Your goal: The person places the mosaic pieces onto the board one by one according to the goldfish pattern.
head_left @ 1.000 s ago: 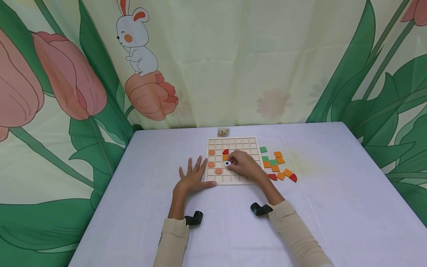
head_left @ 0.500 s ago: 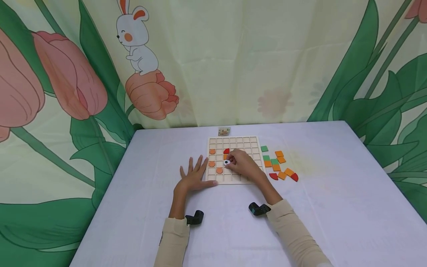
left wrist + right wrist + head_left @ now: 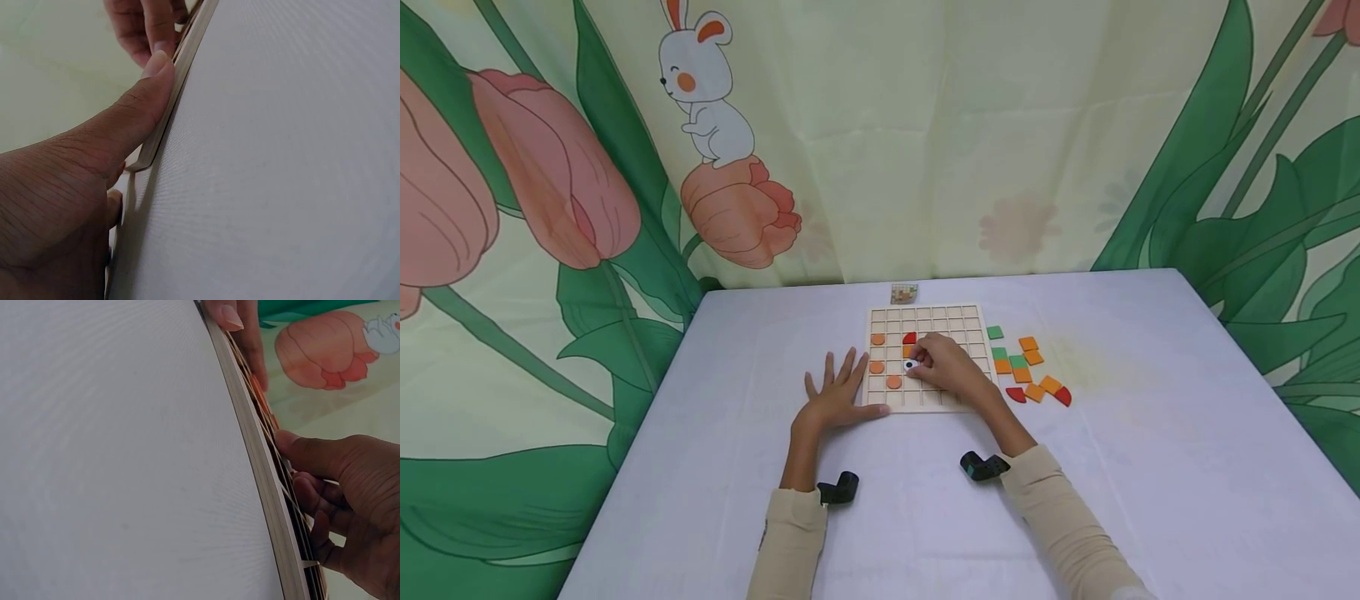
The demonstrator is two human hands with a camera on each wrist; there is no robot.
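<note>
A wooden grid board (image 3: 940, 402) lies on the table. My left hand (image 3: 831, 407) has its fingers spread at the board's left side, the thumb touching its front left corner. With thumb and fingers my right hand (image 3: 950, 367) pinches a small white tile with a black dot like an eye (image 3: 911, 365), at a cell left of the board's middle. Just behind that tile sit an orange tile (image 3: 907, 352) and a red quarter-round tile (image 3: 909, 338). In the right wrist view the right hand (image 3: 356, 494) is curled low over the board, the tile mostly hidden.
Several orange round tiles (image 3: 894, 382) fill cells on the board's left. Loose green tiles (image 3: 995, 332), orange square tiles (image 3: 1033, 392) and red quarter-round tiles (image 3: 1016, 395) lie right of the board. A small picture card (image 3: 904, 293) lies behind it. A printed curtain (image 3: 880, 150) hangs beyond the table.
My right fingertips shift very slightly at the white eye tile, which stays at the same cell. The left hand stays in place; the head view moves a little.
</note>
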